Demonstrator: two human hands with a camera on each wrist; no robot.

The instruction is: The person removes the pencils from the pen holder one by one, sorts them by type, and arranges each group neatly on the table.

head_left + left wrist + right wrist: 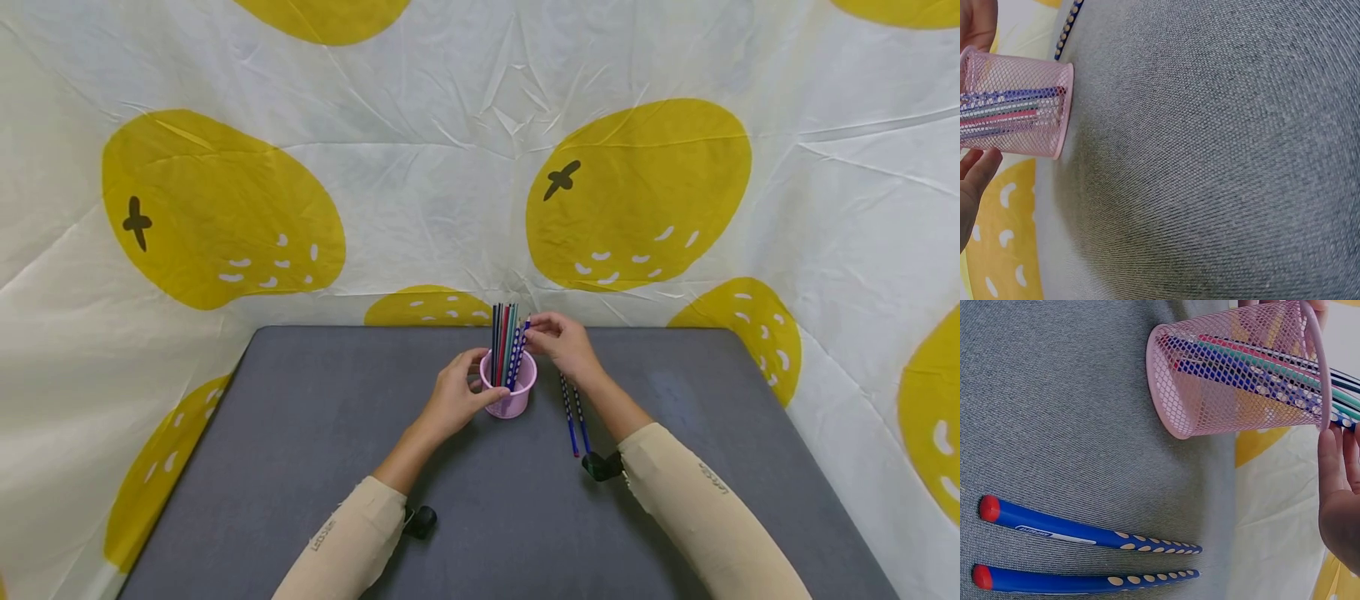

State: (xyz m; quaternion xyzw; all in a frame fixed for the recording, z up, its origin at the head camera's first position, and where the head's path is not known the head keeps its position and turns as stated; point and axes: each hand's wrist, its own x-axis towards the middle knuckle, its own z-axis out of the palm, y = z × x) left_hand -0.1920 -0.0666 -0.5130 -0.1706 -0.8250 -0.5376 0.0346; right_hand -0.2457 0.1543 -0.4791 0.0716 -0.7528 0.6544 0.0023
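Note:
A pink mesh pencil cup [510, 407] stands on the table, holding several upright pencils in dark, red, green and blue. My left hand [454, 395] grips the cup by its rim, thumb on the near side and fingers around the left. At the cup's right, my right hand [564, 346] pinches the upper part of a blue pencil with pale dots [521, 343], whose lower end is inside the cup. Through the mesh in the right wrist view, red pencil ends lie near the cup's base [1155, 394].
Two more blue dotted pencils with red ends, one [1054, 530] beside the other [1054, 580], lie on the grey table [315, 450] below my right forearm. A white cloth with yellow fruit shapes [442, 208] hangs behind the table's far edge.

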